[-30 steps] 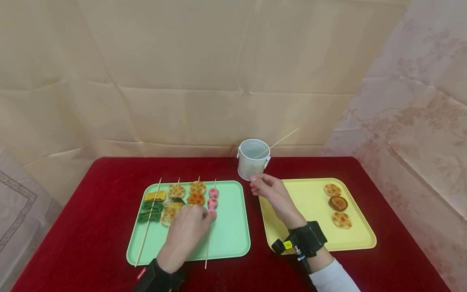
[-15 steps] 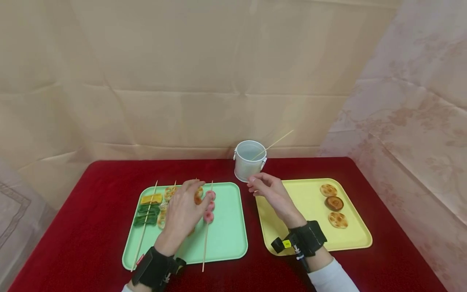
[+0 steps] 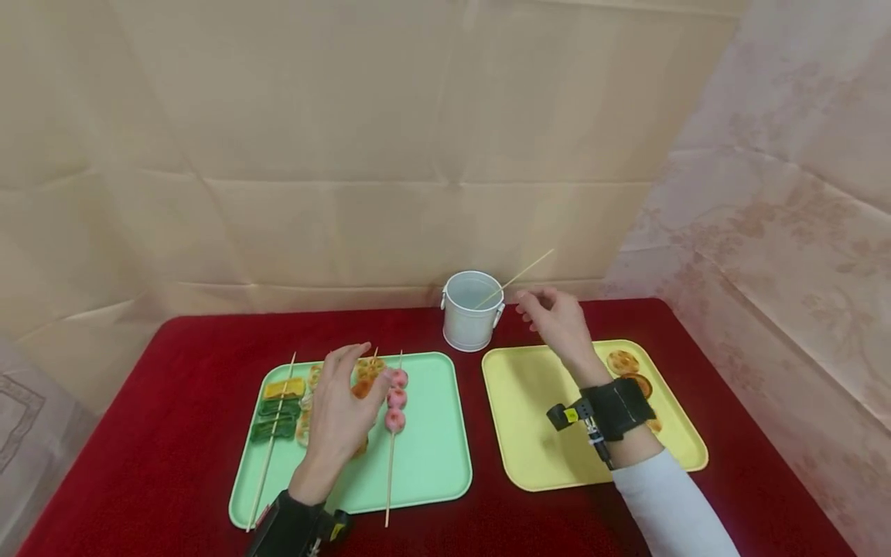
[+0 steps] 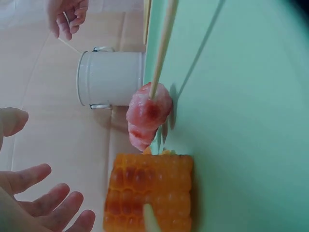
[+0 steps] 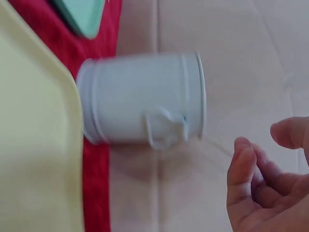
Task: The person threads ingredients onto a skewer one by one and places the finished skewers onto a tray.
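My left hand (image 3: 339,414) hovers over the green tray (image 3: 433,456), thumb and fingers apart, holding nothing. Right of it lies a skewer of pink balls (image 3: 396,399); in the left wrist view a skewered corn piece (image 4: 149,186) lies close by. Partly hidden under the hand are skewered lotus root slices (image 3: 369,368). At the tray's left is a skewer of yellow and green pieces (image 3: 277,410). My right hand (image 3: 562,325) is beside the white bucket (image 3: 468,329), near the thin bamboo stick (image 3: 530,268) leaning out of it. Thumb and fingers are apart in the right wrist view.
On the right stands a yellow tray (image 3: 532,422), its right side bearing lotus root slices (image 3: 623,361) and a brown mushroom slice (image 3: 642,384), partly covered by my right forearm. A red cloth (image 3: 202,371) covers the table. Beige fabric (image 3: 313,193) hangs behind.
My left hand has lifted off the skewers on the green tray, its fingers spreading. My right hand has moved right and away from me, from in front of the bucket to beside the stick.
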A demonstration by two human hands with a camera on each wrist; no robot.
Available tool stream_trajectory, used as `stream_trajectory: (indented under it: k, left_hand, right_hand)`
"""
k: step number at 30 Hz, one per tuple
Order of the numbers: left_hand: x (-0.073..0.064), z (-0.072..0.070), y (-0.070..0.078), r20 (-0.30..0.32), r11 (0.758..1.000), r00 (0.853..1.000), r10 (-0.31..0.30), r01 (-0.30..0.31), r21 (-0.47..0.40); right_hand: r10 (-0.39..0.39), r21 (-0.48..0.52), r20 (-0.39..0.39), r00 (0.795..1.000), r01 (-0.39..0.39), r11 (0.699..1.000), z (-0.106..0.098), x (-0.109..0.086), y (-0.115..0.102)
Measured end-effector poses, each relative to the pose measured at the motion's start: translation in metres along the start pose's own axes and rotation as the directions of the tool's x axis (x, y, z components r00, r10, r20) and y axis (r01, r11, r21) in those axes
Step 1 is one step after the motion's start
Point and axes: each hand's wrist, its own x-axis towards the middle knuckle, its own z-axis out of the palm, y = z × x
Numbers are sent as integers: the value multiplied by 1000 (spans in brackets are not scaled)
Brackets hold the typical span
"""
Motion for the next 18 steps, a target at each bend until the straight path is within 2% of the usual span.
stream_trajectory:
  k: [4, 7, 13, 18]
  left_hand:
    - [0, -4, 2, 11, 999, 999, -39, 39, -23]
    - [0, -6, 3, 16, 997, 998, -57, 58, -49]
    - [1, -6, 2, 32, 991, 996, -78, 81, -109]
    - [3, -4, 2, 33, 986, 996, -79, 83, -142]
  right_hand:
    - [15, -34, -62, 998, -17, 999, -16, 20, 1]
    - [42, -8, -62, 997, -43, 999, -23, 31, 1]
    - [90, 71, -66, 994, -85, 994, -24, 45, 2]
    - [79, 119, -95, 992, -68, 991, -22, 48, 4]
